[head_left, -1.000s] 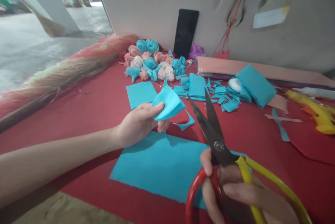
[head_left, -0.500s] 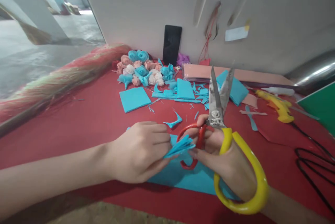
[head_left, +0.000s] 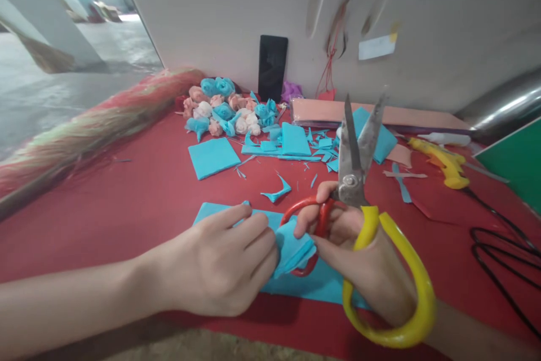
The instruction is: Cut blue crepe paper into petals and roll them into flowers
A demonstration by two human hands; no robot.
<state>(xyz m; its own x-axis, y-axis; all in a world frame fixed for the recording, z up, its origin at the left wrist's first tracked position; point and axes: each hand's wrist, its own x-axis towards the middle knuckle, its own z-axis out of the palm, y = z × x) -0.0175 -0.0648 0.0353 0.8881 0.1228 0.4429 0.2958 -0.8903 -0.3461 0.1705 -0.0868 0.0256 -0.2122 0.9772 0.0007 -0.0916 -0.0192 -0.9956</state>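
Observation:
My left hand (head_left: 220, 262) is closed on a small folded stack of blue crepe paper (head_left: 291, 245), its fingers curled at the left end. My right hand (head_left: 367, 262) pinches the right end of the stack between thumb and a finger. Hooked in that same right hand is a pair of scissors (head_left: 350, 181) with one red and one yellow handle, blades apart and pointing up and away. Under both hands a larger blue paper sheet (head_left: 313, 288) lies on the red tabletop (head_left: 139, 226). A curved blue scrap (head_left: 279, 189) lies just beyond the hands.
Paper roses (head_left: 224, 110) in blue, pink and white are heaped at the back, near a leaning black phone (head_left: 273, 68). Blue squares (head_left: 213, 158) and offcuts lie in front. At right are a yellow glue gun (head_left: 443, 164) and its black cord (head_left: 490, 248). Straw bundle (head_left: 97, 110) at left.
The folded blue stack has turned from edge-on to showing its flat face. My left hand has rolled and shifted slightly left and down; the scissors remain in my right hand.

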